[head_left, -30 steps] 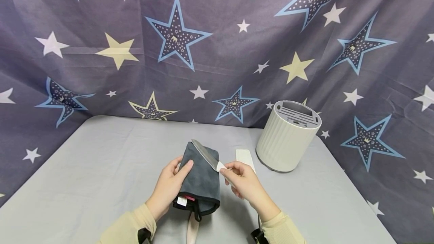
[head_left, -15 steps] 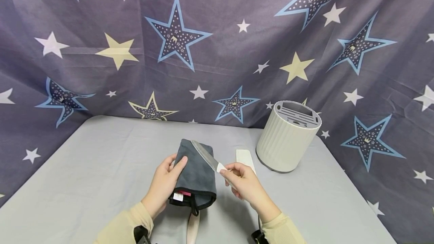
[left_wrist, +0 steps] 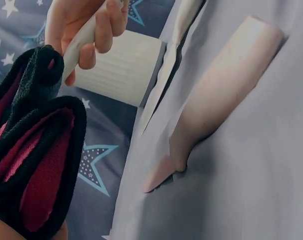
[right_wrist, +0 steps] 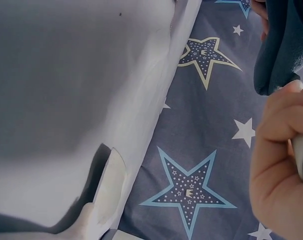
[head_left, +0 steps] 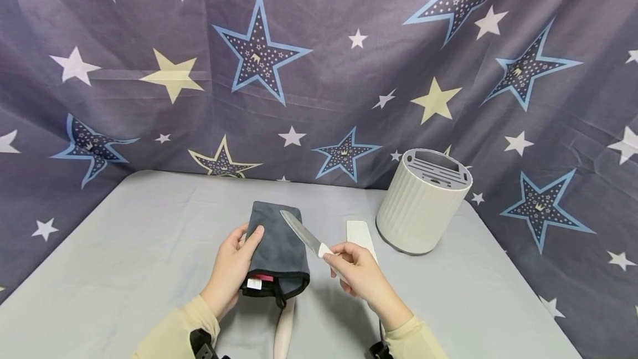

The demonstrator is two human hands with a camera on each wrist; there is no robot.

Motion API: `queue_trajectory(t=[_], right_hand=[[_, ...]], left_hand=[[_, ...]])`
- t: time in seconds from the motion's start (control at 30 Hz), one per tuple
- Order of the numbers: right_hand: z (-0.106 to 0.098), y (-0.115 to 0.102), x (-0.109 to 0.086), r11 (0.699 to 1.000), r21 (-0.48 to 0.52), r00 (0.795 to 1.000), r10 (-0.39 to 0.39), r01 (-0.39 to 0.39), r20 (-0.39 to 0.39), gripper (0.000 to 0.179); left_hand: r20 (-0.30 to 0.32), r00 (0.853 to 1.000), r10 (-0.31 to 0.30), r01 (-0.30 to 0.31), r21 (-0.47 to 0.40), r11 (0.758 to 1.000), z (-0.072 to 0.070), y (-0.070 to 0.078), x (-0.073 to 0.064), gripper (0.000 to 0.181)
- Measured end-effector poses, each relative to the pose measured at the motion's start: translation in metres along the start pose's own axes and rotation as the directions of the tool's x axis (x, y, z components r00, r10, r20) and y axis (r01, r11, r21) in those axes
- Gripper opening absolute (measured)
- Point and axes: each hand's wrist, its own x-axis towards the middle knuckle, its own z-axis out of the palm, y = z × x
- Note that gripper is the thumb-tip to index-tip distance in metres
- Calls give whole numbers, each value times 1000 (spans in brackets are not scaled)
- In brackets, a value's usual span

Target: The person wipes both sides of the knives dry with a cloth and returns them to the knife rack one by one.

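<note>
My left hand [head_left: 231, 265] holds a folded dark grey cloth [head_left: 279, 242] by its left side, thumb on top. Black edging, a white tag and a hanging loop show at its near end. Its red inner layers [left_wrist: 46, 180] show in the left wrist view. In my right hand [head_left: 361, 273] is a kitchen knife [head_left: 301, 231], gripped by its white handle. The blade slants up and left, its tip overlapping the cloth's right part in the head view. Below the cloth, a knife with a thick beige handle [left_wrist: 226, 80] lies on the table.
A white ribbed knife block [head_left: 423, 204] with slots in its top stands at the back right. Left of it lies a white, flat-ended piece [head_left: 361, 234], partly behind my right hand. A star-printed curtain [head_left: 319, 71] hangs behind the grey table [head_left: 149, 237].
My left hand has moved left with the cloth, so less of the blade now overlaps it. The right hand and knife have stayed nearly in place.
</note>
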Motion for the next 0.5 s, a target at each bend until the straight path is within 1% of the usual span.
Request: queue_trajectory(t=[0.33, 0.5], right_hand=[[1, 3, 0, 1000, -5, 1000, 0, 0, 11, 32], [0, 4, -1, 1000, -10, 1000, 3, -2, 12, 32]], left_hand=[[-38, 999, -16, 17, 18, 1000, -9, 1, 2, 72], [-54, 998, -17, 17, 11, 1000, -13, 2, 5, 71]])
